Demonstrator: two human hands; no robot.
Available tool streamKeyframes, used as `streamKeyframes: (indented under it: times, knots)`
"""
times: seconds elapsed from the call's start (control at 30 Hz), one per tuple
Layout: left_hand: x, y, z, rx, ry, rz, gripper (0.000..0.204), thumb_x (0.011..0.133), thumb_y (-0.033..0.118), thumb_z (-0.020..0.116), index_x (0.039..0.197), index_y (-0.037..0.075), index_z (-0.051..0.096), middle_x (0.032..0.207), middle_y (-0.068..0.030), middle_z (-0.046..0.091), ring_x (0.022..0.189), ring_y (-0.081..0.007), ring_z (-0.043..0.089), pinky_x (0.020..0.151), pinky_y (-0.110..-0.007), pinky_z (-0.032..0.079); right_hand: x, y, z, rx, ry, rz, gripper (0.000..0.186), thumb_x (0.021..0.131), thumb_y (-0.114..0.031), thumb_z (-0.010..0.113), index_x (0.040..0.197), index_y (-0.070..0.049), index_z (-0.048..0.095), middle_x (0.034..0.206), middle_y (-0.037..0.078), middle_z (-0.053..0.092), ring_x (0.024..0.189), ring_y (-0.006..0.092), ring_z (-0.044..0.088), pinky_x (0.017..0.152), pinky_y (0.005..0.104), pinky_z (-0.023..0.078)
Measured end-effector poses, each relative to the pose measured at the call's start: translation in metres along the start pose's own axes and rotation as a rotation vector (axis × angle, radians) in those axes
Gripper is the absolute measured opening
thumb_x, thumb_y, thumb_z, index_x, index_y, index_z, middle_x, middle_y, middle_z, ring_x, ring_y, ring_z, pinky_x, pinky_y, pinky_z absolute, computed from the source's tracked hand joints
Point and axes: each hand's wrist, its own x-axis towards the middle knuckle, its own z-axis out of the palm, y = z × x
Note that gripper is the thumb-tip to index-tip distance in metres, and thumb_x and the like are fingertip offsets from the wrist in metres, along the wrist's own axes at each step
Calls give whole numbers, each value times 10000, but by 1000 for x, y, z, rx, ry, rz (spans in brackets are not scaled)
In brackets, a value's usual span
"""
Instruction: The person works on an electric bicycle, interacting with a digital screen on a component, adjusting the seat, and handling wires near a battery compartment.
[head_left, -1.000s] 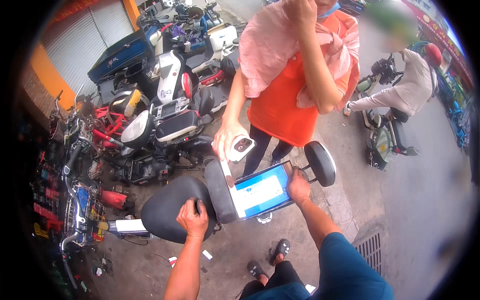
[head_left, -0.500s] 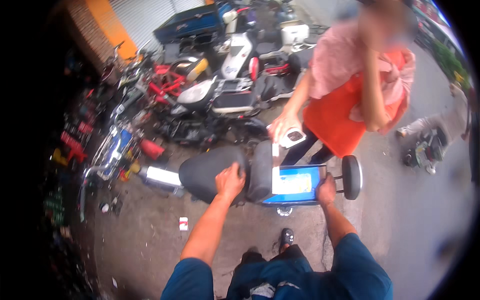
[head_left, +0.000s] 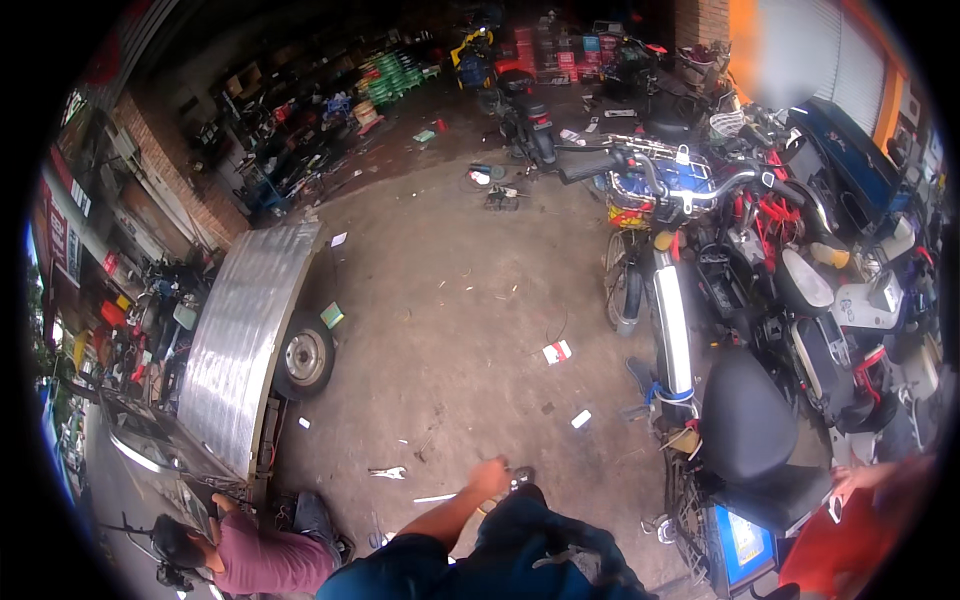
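Note:
My left hand (head_left: 489, 478) hangs over the concrete floor in front of my legs, its fingers curled in, and no object shows in it. Just beyond it is my dark shoe (head_left: 520, 476). Out of sight is my right hand. An electric bike stands to my right with a black padded seat (head_left: 748, 415) and a blue box (head_left: 740, 550) behind the seat. On the floor near my left hand lie a metal wrench (head_left: 387, 472) and a thin white strip (head_left: 434, 498). Neither is touched by my hand.
At the lower right, a person in orange (head_left: 850, 530) holds a phone beside the bike. A person in a purple shirt (head_left: 270, 555) crouches at left by a flat metal cart (head_left: 245, 330) with a wheel (head_left: 303, 355). Parked bikes and parts crowd the right; crates (head_left: 395, 75) stand far back.
My view has swung left, toward the open floor and workshop. My left hand has come off the seat. My right hand, earlier at the blue box's edge, has left the view.

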Motion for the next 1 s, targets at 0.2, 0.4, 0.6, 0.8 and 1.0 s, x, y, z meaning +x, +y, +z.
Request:
streamKeyframes:
  times: [0.2, 0.4, 0.6, 0.8, 1.0]
  knots:
    - [21, -137, -55, 223, -120, -224, 257, 796, 225, 526, 918, 65, 684, 989, -190, 666, 974, -338, 631, 817, -430, 504, -28, -12, 56, 19, -196, 194, 233, 829, -218, 523, 718, -25, 591, 606, 113, 566, 493, 232, 559, 421, 398, 458]
    - [105, -166, -34, 221, -76, 227, 135, 753, 141, 607, 678, 35, 644, 662, -94, 657, 568, -240, 629, 526, -379, 496, -105, -202, 108, -105, -190, -362, 427, 875, -350, 560, 1147, -24, 608, 1110, 202, 635, 1052, 324, 601, 917, 380, 449]
    - [135, -28, -47, -415, -309, 61, 46, 745, 53, 580, 766, 12, 575, 558, -46, 520, 399, -130, 461, 349, -282, 358, -133, -126, 100, -220, -125, -167, 426, 858, -371, 565, 1141, -55, 612, 1110, 190, 633, 1046, 352, 592, 909, 407, 459]
    - [157, 39, -13, -321, -354, 253, 176, 768, 76, 590, 911, -24, 613, 596, -56, 554, 447, -121, 485, 394, -269, 373, -150, 40, 60, -215, 72, 315, 361, 814, -329, 627, 1017, -34, 675, 954, 163, 673, 852, 303, 646, 737, 409, 515]
    - [124, 78, 0, -186, -482, 230, 166, 789, 87, 617, 914, -22, 619, 606, -52, 564, 451, -116, 487, 396, -265, 364, -183, 55, 16, 151, 152, 607, 351, 829, -285, 586, 1021, 2, 650, 779, 106, 631, 633, 219, 594, 533, 347, 492]
